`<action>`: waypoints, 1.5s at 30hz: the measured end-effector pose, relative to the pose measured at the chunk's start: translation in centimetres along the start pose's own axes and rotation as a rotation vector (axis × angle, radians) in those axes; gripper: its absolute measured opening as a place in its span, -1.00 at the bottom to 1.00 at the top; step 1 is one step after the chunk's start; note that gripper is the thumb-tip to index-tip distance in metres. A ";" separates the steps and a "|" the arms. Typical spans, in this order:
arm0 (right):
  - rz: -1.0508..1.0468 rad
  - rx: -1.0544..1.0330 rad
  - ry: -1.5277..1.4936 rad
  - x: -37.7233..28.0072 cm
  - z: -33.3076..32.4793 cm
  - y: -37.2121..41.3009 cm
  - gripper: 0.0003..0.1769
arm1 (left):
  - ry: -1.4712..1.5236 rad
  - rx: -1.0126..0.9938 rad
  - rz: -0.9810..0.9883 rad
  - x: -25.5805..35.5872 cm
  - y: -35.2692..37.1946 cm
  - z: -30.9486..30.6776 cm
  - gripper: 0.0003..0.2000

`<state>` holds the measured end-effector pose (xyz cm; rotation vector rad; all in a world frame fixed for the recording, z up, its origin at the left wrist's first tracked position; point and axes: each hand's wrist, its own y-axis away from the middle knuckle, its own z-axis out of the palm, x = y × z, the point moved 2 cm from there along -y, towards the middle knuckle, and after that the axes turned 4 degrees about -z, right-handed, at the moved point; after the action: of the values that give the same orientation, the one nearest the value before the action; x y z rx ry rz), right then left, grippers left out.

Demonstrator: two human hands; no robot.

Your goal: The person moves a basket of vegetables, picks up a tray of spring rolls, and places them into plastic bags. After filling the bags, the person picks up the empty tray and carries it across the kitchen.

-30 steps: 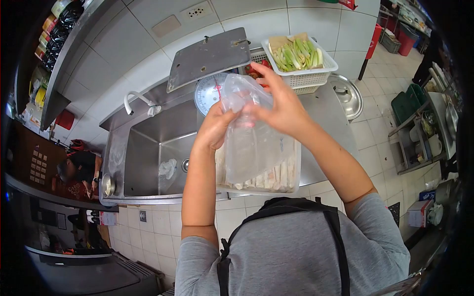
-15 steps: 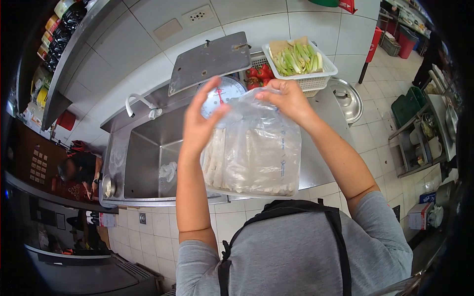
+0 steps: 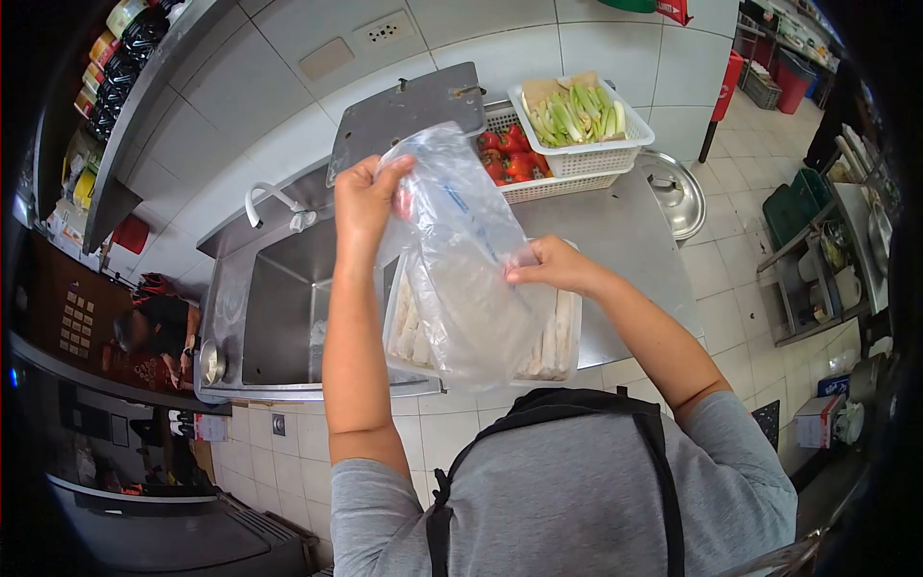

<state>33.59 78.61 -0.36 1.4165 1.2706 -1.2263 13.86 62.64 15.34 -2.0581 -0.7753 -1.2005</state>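
Left hand [image 3: 370, 197], free of the plastic bag [image 3: 460, 250] half a second ago, now pinches its far left end; right hand [image 3: 562, 267] pinches its right edge. Bag, now two-hand controlled, slants above white tray [image 3: 411, 367].

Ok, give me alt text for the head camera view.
A person's left hand and right hand hold a clear plastic bag over a container of pale pieces, beside a steel sink. Farther back are baskets of red vegetables and green stalks.
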 end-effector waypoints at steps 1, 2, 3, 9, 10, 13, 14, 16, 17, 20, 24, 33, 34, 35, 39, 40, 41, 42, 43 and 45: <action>0.004 0.044 -0.107 0.9 -0.7 0.6 -0.58 | 0.079 -0.025 -0.042 -0.6 0.0 -0.4 -0.86; 0.009 0.089 -0.214 1.6 -1.5 1.2 -0.61 | 0.158 -0.050 -0.086 -1.2 0.2 -0.7 -0.85; 0.014 0.135 -0.322 2.1 -2.3 1.8 -0.64 | 0.237 -0.075 -0.130 -1.9 0.2 -1.0 -0.84; 0.040 0.200 -0.281 2.7 -5.6 3.3 -0.64 | 0.276 0.040 -0.220 -7.4 -0.3 -2.9 -0.89; 0.086 0.245 -0.323 2.7 -6.1 3.4 -0.63 | 0.260 0.038 -0.239 -8.3 -0.3 -3.3 -0.89; 0.163 0.405 -0.406 2.6 -8.2 3.6 -0.63 | 0.219 -0.026 -0.355 -9.3 0.5 -2.8 -0.85; 0.149 0.476 -0.403 2.7 -9.2 3.7 -0.65 | 0.206 -0.054 -0.403 -9.5 0.9 -2.6 -0.83; 0.022 0.719 -0.266 2.5 -11.0 4.5 -0.70 | 0.441 -0.032 -0.372 -10.6 2.0 -0.5 -0.82; -0.094 0.885 -0.126 2.0 -12.1 5.3 -0.72 | 0.560 -0.017 -0.356 -10.9 2.6 0.9 -0.81; -0.267 1.040 0.259 -1.1 -12.2 6.7 -0.74 | 0.796 0.079 -0.380 -11.0 4.7 5.9 -0.85; -0.275 0.508 -0.040 -2.2 -4.0 6.4 -0.77 | 0.955 -0.126 -0.463 -12.3 7.8 15.1 -0.82; -0.139 0.532 -0.109 0.9 -2.0 7.3 -0.82 | 1.089 -0.370 -0.485 -9.3 10.2 18.5 -0.89; -0.173 0.567 -0.168 0.2 -2.2 7.6 -0.81 | 1.106 -0.396 -0.432 -10.3 10.2 18.1 -0.91; -0.208 0.601 -0.226 -0.6 -2.5 7.8 -0.80 | 1.123 -0.422 -0.376 -10.7 10.0 17.8 -0.93; -0.229 0.326 -0.813 -4.2 -4.2 9.1 -0.64 | 1.161 -0.221 -0.387 -11.8 9.7 17.5 -0.61; -0.317 0.203 -0.947 -7.5 -3.6 9.3 -0.59 | 1.128 -0.212 -0.400 -11.2 9.7 17.6 -0.52; -0.402 0.076 -1.081 -9.8 -3.2 9.7 -0.55 | 1.095 -0.201 -0.416 -11.0 9.8 17.7 -0.43; -0.424 0.053 -1.075 -10.8 -3.5 9.9 -0.51 | 1.149 -0.247 -0.406 -11.7 10.0 18.1 -0.36; -0.448 0.031 -1.067 -11.5 -4.3 9.8 -0.48 | 1.203 -0.295 -0.392 -12.8 10.1 18.8 -0.30; -0.419 0.097 -1.109 -11.3 -5.9 9.3 -0.46 | 1.313 -0.401 -0.388 -13.3 10.0 19.0 -0.28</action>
<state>43.54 81.49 11.62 0.3209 0.6989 -1.9616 25.83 68.35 -6.23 -0.9029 -0.2505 -2.5978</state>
